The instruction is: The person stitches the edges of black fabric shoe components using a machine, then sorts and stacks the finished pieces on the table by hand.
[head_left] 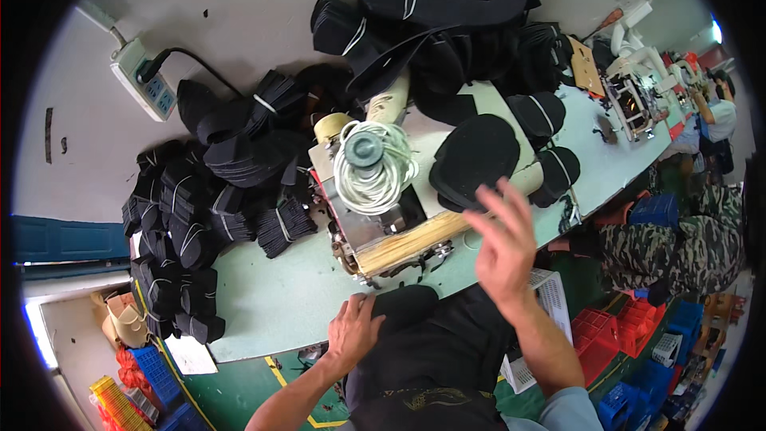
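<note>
My left hand (353,327) is at the table's front edge, below the sewing machine (383,215). Its fingers are bent together at the left end of a curved black fabric piece (408,303), which lies over the edge near my lap. How firmly they grip it is hard to see. My right hand (507,247) is raised with its fingers apart and nothing in it. Just beyond its fingertips, a stack of rounded black pieces (476,156) rests on the machine's pale top. A coil of white cord (371,172) sits on the machine, left of that stack.
Tied black bundles (187,215) crowd the table's left side, and more black pieces (443,0) are heaped behind the machine. A power strip (144,80) hangs on the wall. White (550,303) and red crates (594,343) stand at right, near a person in camouflage clothing (678,243).
</note>
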The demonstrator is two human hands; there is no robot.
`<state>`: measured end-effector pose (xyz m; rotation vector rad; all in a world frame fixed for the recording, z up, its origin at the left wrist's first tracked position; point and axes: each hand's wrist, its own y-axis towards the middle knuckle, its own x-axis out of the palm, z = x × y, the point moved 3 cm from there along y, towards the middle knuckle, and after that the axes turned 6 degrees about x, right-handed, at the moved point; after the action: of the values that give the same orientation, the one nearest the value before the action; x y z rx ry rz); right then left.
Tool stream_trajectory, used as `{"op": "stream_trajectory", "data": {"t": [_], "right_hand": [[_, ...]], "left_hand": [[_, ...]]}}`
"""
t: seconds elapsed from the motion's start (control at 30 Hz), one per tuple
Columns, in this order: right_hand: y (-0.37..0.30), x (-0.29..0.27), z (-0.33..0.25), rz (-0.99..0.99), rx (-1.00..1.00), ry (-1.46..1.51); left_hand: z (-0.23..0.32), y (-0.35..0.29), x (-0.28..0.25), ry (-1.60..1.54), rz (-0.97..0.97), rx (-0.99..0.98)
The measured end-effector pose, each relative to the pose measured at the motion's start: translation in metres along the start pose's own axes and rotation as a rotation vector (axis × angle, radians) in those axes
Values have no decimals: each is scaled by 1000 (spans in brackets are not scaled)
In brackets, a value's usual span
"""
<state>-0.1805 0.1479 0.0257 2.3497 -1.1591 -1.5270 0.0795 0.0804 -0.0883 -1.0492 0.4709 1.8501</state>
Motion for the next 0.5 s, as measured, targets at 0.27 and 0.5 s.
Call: {"op": "stream_trajectory", "data": {"t": [0.27,0.5], "right_hand": [[-58,39,-38,-399,10,489],[-33,50,-33,-781,265,742]], "left_hand": [[-10,7,-12,-195,-94,27],[0,80,-93,-637,-97,-77]]}}
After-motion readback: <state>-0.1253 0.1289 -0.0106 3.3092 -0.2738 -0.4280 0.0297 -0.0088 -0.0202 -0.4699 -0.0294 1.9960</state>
